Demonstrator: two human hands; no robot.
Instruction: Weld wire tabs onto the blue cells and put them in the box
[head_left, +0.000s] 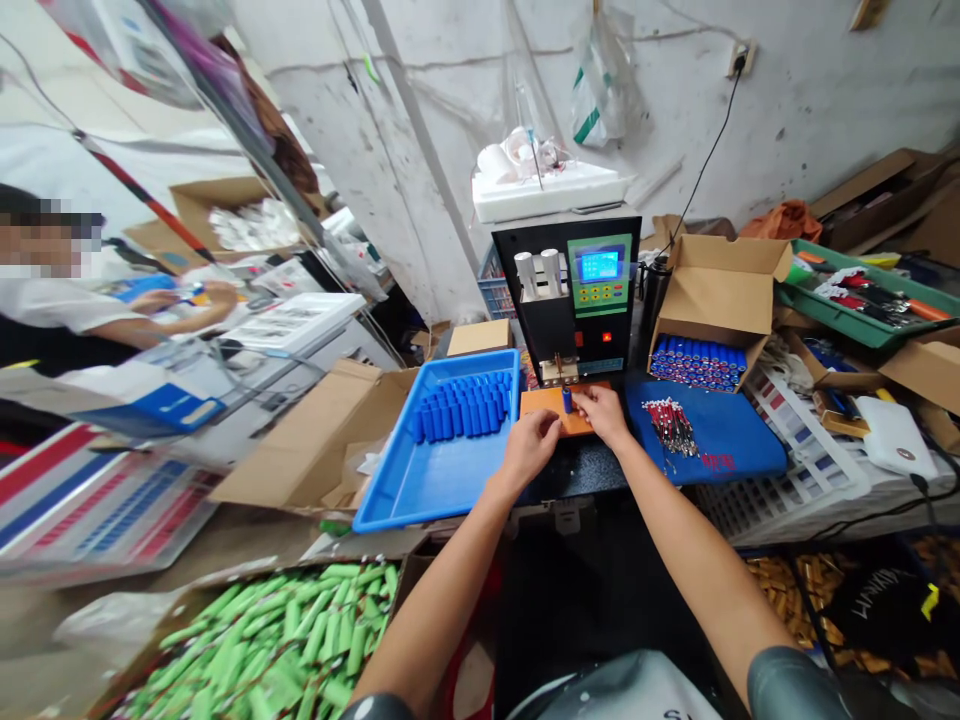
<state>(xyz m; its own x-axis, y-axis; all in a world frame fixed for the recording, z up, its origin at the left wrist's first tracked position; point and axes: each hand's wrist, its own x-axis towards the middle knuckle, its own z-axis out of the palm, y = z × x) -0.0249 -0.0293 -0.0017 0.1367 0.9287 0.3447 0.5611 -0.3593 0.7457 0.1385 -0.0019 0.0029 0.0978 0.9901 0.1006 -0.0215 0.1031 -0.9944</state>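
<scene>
A blue cylindrical battery cell stands upright on an orange block, just below the electrode tips of a black spot welder with a lit screen. My right hand is closed at the right side of the cell, thumb and forefinger at its wall. To the left and nearer me, my left hand rests at the block's front edge with curled fingers pinched together. Anything between those fingertips is too small to make out.
Left is a blue tray with rows of blue cells. Right, a blue mat bears short red and black leads; behind it stands a carton of cells. Green wrapped packs fill a box front left. Another person works far left.
</scene>
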